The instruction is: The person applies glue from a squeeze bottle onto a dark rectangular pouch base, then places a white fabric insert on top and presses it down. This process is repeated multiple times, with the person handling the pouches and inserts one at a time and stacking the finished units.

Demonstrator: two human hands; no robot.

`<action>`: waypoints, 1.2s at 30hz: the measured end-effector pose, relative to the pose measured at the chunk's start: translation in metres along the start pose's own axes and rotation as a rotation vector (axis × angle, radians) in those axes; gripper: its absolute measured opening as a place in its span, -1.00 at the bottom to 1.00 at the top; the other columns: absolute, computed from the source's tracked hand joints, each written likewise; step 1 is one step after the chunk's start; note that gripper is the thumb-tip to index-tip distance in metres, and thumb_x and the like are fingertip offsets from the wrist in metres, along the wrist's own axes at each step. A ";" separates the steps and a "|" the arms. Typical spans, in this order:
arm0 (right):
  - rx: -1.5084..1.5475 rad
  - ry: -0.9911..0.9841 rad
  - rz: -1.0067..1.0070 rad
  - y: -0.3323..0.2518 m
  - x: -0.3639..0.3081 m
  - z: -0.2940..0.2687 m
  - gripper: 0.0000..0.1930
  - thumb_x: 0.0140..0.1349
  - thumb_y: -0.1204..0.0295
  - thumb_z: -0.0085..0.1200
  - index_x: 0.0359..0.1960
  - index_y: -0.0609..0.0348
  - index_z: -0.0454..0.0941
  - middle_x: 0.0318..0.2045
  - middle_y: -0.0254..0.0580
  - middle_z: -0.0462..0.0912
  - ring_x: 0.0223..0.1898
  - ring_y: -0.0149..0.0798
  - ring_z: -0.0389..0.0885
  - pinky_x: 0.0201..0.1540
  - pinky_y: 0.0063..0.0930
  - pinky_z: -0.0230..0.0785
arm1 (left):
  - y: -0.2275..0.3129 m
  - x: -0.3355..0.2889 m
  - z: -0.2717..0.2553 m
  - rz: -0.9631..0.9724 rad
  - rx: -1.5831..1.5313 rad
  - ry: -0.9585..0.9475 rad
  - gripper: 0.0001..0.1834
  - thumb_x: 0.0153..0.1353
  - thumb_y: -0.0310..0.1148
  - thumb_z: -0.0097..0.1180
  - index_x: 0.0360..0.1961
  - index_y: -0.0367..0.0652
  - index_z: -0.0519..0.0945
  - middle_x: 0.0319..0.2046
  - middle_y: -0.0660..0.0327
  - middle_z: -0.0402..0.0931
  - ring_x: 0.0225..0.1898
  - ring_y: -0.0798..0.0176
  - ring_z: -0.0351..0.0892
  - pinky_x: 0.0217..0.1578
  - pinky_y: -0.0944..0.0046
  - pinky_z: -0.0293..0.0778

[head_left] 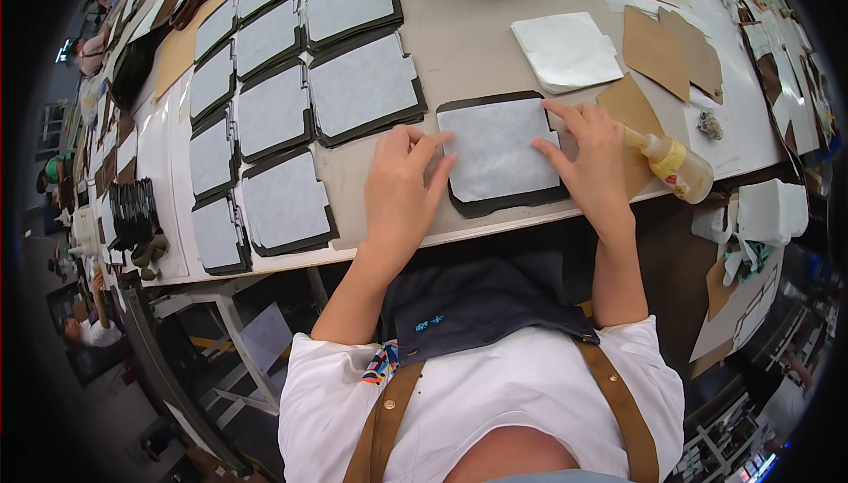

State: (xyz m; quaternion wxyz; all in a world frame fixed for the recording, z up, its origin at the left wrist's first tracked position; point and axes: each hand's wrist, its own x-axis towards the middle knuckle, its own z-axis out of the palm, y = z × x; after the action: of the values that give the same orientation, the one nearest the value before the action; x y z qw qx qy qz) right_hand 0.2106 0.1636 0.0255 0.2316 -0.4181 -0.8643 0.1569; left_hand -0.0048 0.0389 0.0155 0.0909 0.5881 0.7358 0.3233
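noted with fingers bent and spread, clenched on nothing: left hand point(400, 187), thumb and forefinger at the left edge of a white sheet point(501, 149). noted likewise loose: right hand point(594, 160), forefinger at the top right corner, thumb at the right edge. located between both hands, near the front edge of the table point(424, 28). appears smooth and flat, with rounded corners. rests on a black piece point(517, 205), with a dark border showing above and below. found just right of the right hand: a glue bottle point(685, 167), on its side, nozzle toward the wrist, over a brown card point(638, 114); closest obstruction to that hand. found beyond: a stack of white paper point(567, 52) and another brown card point(655, 52). found to the left: columns of similar covered pieces point(362, 81), close together, dark edges showing.
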 end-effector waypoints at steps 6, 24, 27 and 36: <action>-0.047 -0.021 -0.082 -0.002 0.002 0.001 -0.57 0.12 0.36 0.37 0.08 -0.02 0.67 -0.16 -0.18 0.48 -0.06 -0.08 0.42 0.06 -0.17 0.23 | 0.003 0.003 0.006 0.134 0.179 0.012 -0.53 0.10 -0.31 0.42 0.10 0.04 0.69 0.14 0.15 0.46 0.19 -0.07 0.32 0.18 -0.05 0.28; -0.273 -0.194 -0.084 0.001 -0.048 -0.017 -0.03 0.16 -0.17 0.21 0.51 0.09 0.17 0.57 -0.04 -0.01 0.59 0.08 -0.13 0.55 0.20 -0.41 | -0.009 -0.017 -0.008 0.214 0.229 -0.080 -0.43 0.17 -0.28 0.34 0.24 -0.02 0.56 0.41 0.07 0.28 0.46 -0.16 0.12 0.42 -0.21 -0.02; -0.252 -0.194 -0.105 -0.005 -0.053 -0.019 0.01 0.14 -0.20 0.20 0.51 0.14 0.16 0.57 -0.07 0.02 0.58 0.07 -0.11 0.55 0.21 -0.42 | -0.007 -0.019 -0.012 0.266 0.285 -0.121 -0.38 0.19 -0.28 0.32 0.30 -0.09 0.50 0.43 0.07 0.26 0.48 -0.14 0.10 0.42 -0.19 0.01; -0.194 -0.394 -0.245 -0.008 -0.065 -0.018 0.02 0.12 -0.21 0.19 0.52 0.11 0.15 0.54 -0.21 0.13 0.58 -0.11 -0.04 0.56 0.24 -0.44 | 0.001 -0.030 -0.012 0.467 0.178 -0.468 -0.07 0.14 0.07 0.24 0.47 -0.14 0.27 0.52 0.15 0.14 0.55 -0.03 0.02 0.50 -0.11 -0.08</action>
State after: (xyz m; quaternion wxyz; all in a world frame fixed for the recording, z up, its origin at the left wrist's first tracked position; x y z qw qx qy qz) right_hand 0.2499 0.1081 0.0267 0.0345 -0.2919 -0.9480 0.1223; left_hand -0.0016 0.0071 0.0180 0.1289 0.8044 0.5660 0.1262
